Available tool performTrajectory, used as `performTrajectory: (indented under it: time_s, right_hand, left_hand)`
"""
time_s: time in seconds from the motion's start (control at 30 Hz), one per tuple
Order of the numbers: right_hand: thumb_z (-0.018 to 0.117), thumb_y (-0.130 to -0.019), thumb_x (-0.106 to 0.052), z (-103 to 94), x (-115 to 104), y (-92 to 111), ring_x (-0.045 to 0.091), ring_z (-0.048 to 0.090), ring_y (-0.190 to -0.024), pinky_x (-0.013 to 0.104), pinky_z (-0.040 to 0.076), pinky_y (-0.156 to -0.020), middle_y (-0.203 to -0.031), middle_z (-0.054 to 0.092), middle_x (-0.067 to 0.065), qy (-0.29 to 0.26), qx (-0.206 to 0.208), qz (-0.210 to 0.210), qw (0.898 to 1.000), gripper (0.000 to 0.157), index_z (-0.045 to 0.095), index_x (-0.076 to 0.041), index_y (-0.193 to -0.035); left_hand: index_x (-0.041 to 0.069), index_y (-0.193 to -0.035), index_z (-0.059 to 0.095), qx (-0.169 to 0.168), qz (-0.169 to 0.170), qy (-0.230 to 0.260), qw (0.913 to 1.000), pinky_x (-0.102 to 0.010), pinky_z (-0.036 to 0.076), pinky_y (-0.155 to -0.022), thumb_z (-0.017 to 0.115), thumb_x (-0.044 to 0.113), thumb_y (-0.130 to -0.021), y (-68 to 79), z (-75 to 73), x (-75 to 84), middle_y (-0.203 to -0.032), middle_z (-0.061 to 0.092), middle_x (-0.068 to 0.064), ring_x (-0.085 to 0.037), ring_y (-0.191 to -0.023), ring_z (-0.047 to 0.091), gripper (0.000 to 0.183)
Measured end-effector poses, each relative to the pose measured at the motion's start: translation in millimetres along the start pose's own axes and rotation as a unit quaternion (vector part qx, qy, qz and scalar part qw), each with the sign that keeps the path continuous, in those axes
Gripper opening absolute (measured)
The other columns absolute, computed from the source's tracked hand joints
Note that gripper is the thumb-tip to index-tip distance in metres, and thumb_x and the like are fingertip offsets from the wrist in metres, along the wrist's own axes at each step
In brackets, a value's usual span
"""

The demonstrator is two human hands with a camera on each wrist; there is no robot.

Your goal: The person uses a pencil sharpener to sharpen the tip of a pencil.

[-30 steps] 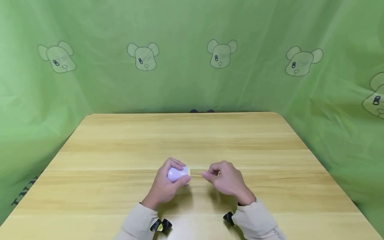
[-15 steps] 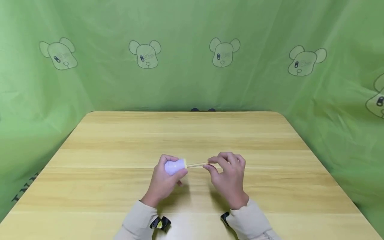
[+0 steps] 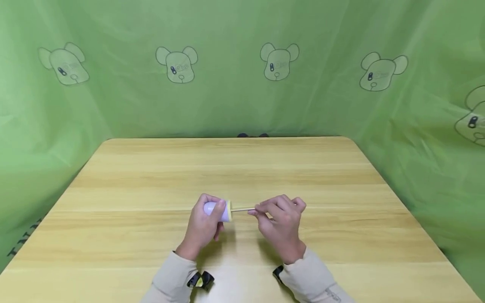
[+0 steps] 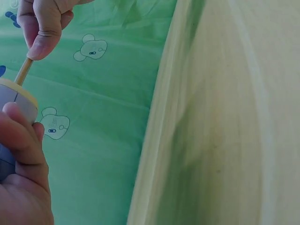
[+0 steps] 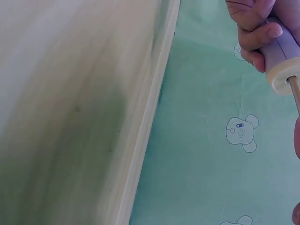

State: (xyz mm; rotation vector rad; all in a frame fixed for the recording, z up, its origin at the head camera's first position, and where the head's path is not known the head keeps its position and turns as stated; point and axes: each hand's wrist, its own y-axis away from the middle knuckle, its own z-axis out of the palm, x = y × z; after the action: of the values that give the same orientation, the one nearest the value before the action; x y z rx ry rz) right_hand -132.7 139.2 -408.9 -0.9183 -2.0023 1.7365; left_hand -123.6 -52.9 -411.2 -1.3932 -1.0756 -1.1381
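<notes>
A lavender, rounded container [image 3: 210, 208] with a pale yellow end [image 3: 229, 211] lies sideways in my left hand [image 3: 198, 229], which grips it above the table. My left thumb lies across its side. From the yellow end a thin wooden stick [image 3: 243, 209] extends toward my right hand [image 3: 280, 227], whose thumb and fingers pinch it. In the right wrist view the stick [image 5: 294, 91] enters a hole in the cream-coloured end [image 5: 281, 77]. The left wrist view shows the stick [image 4: 22, 74] pinched at its outer part. The stick's inner end is hidden in the container.
A light wooden table [image 3: 242, 168] spreads beneath both hands. Behind and beside it hangs a green curtain [image 3: 227, 109] printed with bear heads. Dark straps with small black devices [image 3: 201, 280] sit at the grey-white sleeves [image 3: 172, 273].
Both hands have shifted slightly left, still holding the container and the stick. My left thumb has moved from near the yellow end onto the container's side. The right fingers have changed their pinch.
</notes>
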Motion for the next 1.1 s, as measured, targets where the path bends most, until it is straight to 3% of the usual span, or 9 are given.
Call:
performTrajectory:
  time_s: [0.17, 0.37, 0.43, 0.5, 0.67, 0.77, 0.83, 0.93, 1.1]
  right_hand:
    - [0.09, -0.054, -0.016, -3.7, 0, 0, 0.017, 0.057, -0.054, 0.049, 0.024, -0.068, -0.063, 0.062, 0.0, 0.018, -0.059, 0.035, 0.998, 0.024, 0.069, -0.007, -0.063]
    - [0.096, -0.045, -0.008, -8.3, 0, 0, 0.016, 0.057, -0.052, 0.048, 0.026, -0.069, -0.061, 0.062, 0.001, 0.026, -0.125, 0.081, 0.988, 0.034, 0.069, -0.006, -0.065]
    - [0.096, -0.046, -0.009, -10.8, 0, -3, 0.016, 0.058, -0.053, 0.046, 0.026, -0.07, -0.061, 0.062, 0.0, 0.026, -0.153, 0.104, 0.982, 0.033, 0.069, -0.007, -0.064]
    - [0.096, -0.049, -0.011, -14.9, 0, -7, 0.015, 0.058, -0.053, 0.043, 0.027, -0.07, -0.06, 0.063, -0.002, 0.031, -0.192, 0.136, 0.972, 0.031, 0.069, -0.008, -0.064]
    - [0.09, -0.066, -0.027, -30.4, 2, -22, 0.006, 0.05, -0.05, 0.031, 0.034, -0.051, -0.059, 0.061, -0.013, 0.08, -0.322, 0.207, 0.92, 0.02, 0.07, -0.022, -0.065]
    - [0.085, -0.072, -0.034, -36.0, 5, -24, 0.002, 0.049, -0.049, 0.026, 0.034, -0.04, -0.061, 0.062, -0.016, 0.098, -0.361, 0.203, 0.905, 0.018, 0.07, -0.027, -0.066]
    - [0.086, -0.071, -0.034, -36.0, 8, -23, 0.004, 0.051, -0.051, 0.024, 0.036, -0.041, -0.067, 0.065, -0.014, 0.088, -0.351, 0.182, 0.914, 0.017, 0.072, -0.025, -0.07]
    - [0.09, -0.065, -0.027, -31.5, 10, -20, 0.007, 0.052, -0.055, 0.024, 0.04, -0.048, -0.079, 0.068, -0.009, 0.062, -0.305, 0.138, 0.94, 0.022, 0.073, -0.019, -0.077]
    - [0.093, -0.057, -0.015, -19.8, 11, -12, 0.022, 0.06, -0.073, 0.048, 0.043, -0.082, -0.081, 0.069, 0.001, 0.049, -0.173, 0.086, 0.98, 0.028, 0.073, -0.011, -0.075]
  left_hand:
    - [-0.004, -0.109, 0.046, -0.011, -0.02, 0.011, 0.9997, -0.032, 0.049, -0.034, 0.063, 0.019, -0.094, -1.4, 0.6, -2.2, -0.073, 0.057, -0.014, -0.026, -0.049, 0.054, 0.032]
    - [-0.005, -0.109, 0.042, -0.065, -0.011, 0.036, 0.9971, -0.041, 0.06, -0.06, 0.065, 0.004, -0.091, 0.3, -4.1, -7.6, -0.095, 0.053, -0.024, -0.026, -0.062, 0.063, 0.03]
    - [-0.005, -0.107, 0.043, -0.087, 0.019, 0.023, 0.9958, -0.04, 0.061, -0.063, 0.067, 0.001, -0.09, 0.4, -5.9, -10.3, -0.1, 0.053, -0.025, -0.027, -0.065, 0.065, 0.03]
    - [-0.003, -0.104, 0.046, -0.097, 0.074, -0.015, 0.9924, -0.038, 0.06, -0.064, 0.071, 0.0, -0.086, -0.3, -7.0, -13.0, -0.103, 0.055, -0.024, -0.025, -0.072, 0.064, 0.03]
    - [0.005, -0.091, 0.052, -0.091, 0.225, -0.112, 0.9635, -0.031, 0.058, -0.07, 0.081, 0.001, -0.075, -3.5, -5.4, -16.2, -0.11, 0.061, -0.016, -0.028, -0.092, 0.061, 0.033]
    - [0.006, -0.088, 0.053, -0.088, 0.249, -0.115, 0.9575, -0.033, 0.058, -0.075, 0.083, 0.003, -0.073, -5.1, -2.7, -15.9, -0.112, 0.061, -0.015, -0.03, -0.098, 0.061, 0.035]
    - [0.006, -0.09, 0.054, -0.078, 0.231, -0.102, 0.9643, -0.034, 0.058, -0.075, 0.084, 0.002, -0.072, -4.9, -1.8, -14.8, -0.114, 0.062, -0.014, -0.031, -0.098, 0.061, 0.035]
    - [0.004, -0.096, 0.056, -0.049, 0.183, -0.07, 0.9794, -0.033, 0.058, -0.075, 0.083, -0.001, -0.071, -3.4, -2.5, -12.1, -0.114, 0.063, -0.013, -0.03, -0.097, 0.061, 0.037]
    - [0.002, -0.105, 0.057, -0.022, 0.117, -0.043, 0.9919, -0.032, 0.058, -0.071, 0.08, -0.002, -0.075, -1.6, -3.6, -8.2, -0.114, 0.062, -0.017, -0.027, -0.089, 0.061, 0.037]
